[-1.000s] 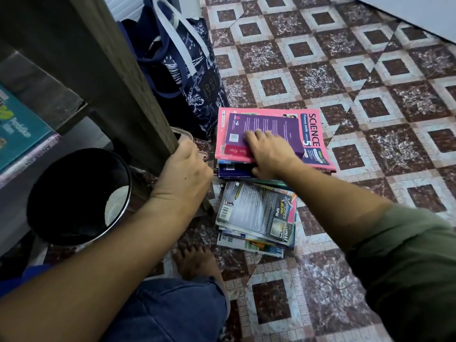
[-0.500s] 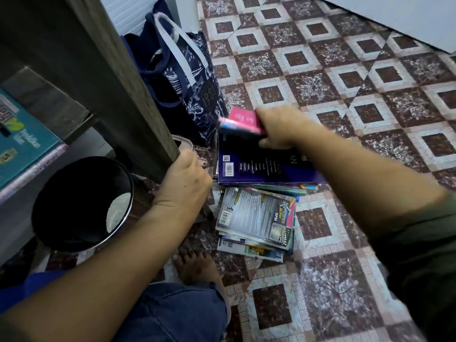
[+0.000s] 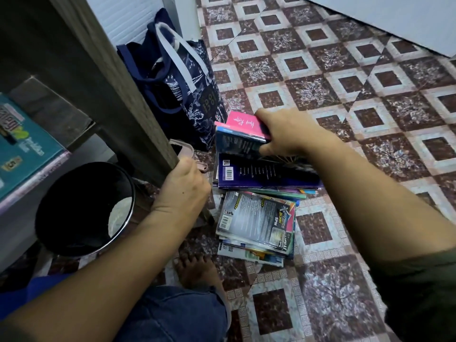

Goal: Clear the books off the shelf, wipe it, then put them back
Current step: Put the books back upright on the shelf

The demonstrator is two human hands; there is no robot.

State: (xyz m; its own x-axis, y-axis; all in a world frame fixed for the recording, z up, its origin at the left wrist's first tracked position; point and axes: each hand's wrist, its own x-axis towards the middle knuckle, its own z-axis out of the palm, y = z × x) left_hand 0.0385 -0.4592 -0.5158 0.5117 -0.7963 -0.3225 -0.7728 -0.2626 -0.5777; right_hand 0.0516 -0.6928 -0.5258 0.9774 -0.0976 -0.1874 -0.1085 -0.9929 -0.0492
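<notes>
Books (image 3: 240, 137) sit pinched in my right hand (image 3: 283, 137), lifted just above the floor stacks (image 3: 259, 193); my left hand (image 3: 183, 191) grips the shelf's upright (image 3: 118, 95) beside the bin (image 3: 84, 211).

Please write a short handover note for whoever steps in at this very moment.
Left hand grips the grey wooden shelf upright.
Right hand holds a small pink book and a dark blue book above the floor piles.
Two piles of books lie on the tiled floor; a teal book sits on the shelf.
Whether wiping is done, cannot tell.
Left: shelving the floor books.
</notes>
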